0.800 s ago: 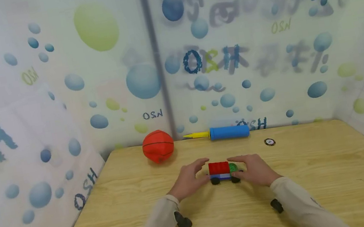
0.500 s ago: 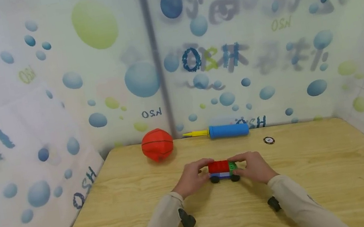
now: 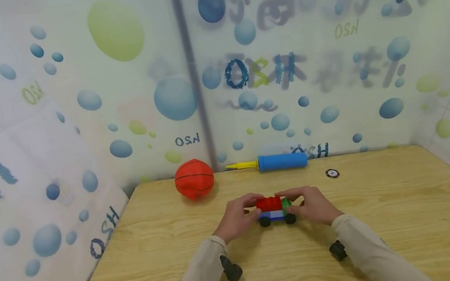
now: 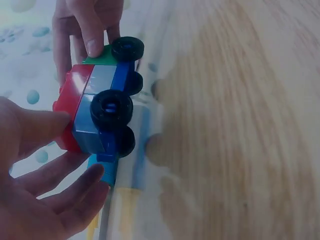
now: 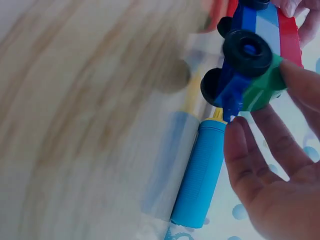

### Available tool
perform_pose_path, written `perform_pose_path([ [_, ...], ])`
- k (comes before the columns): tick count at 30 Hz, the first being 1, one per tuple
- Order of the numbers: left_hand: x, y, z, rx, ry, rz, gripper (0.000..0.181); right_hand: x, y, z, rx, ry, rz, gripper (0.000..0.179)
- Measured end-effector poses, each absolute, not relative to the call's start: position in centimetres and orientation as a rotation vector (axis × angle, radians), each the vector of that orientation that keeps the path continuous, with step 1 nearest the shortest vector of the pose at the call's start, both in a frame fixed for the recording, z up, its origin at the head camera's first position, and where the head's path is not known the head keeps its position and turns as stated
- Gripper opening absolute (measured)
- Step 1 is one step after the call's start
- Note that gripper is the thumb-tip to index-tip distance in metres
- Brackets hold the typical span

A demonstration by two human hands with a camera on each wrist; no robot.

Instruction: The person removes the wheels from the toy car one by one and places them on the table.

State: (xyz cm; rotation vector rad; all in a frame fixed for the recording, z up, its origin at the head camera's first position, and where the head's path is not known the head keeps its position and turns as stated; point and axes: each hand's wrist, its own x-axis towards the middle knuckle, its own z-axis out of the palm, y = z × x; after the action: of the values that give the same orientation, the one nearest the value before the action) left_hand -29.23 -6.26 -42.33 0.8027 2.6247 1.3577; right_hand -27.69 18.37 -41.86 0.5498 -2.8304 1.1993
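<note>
Between both hands is a toy truck (image 3: 275,214) built of blocks, with a red top, light-blue sides, a blue base, a green cab and black wheels. At the red rear end my left hand (image 3: 236,220) pinches it, the thumb (image 4: 47,122) pressing the red block in the left wrist view. My right hand (image 3: 315,206) grips the green cab (image 5: 265,87), thumb on one side and fingers around the other. Both wrist views show a small gap between the wheels (image 4: 112,110) and their reflections, so the truck is slightly off the tabletop.
The wooden table (image 3: 361,247) has a red ball (image 3: 195,180), somewhat dented, at its back left. Behind the truck lies a blue hand pump (image 3: 283,161) with a yellow nozzle. A round black-and-white chip (image 3: 332,173) lies to the right. Printed curtains enclose the table.
My left hand has moved right onto the truck's rear, and the fingers of both hands have closed on it. The truck has risen slightly. Ball, pump and chip stay put.
</note>
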Motion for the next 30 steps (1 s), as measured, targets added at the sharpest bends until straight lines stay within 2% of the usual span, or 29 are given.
perform_pose_path([
  [9, -29.3, -7.1, -41.4, 0.729, 2.411, 1.470, 0.032, -27.5, 18.8, -40.8, 0.531, -2.874, 1.463, 0.038],
  [17, -29.4, -6.9, -40.9, 0.914, 2.262, 1.397, 0.037, -27.2, 18.3, -40.0, 0.465, -2.898, 1.612, 0.032],
  [30, -30.2, -6.6, -40.4, 1.088, 2.116, 1.256, 0.024, -27.1, 18.1, -39.6, 0.641, -2.862, 1.729, 0.033],
])
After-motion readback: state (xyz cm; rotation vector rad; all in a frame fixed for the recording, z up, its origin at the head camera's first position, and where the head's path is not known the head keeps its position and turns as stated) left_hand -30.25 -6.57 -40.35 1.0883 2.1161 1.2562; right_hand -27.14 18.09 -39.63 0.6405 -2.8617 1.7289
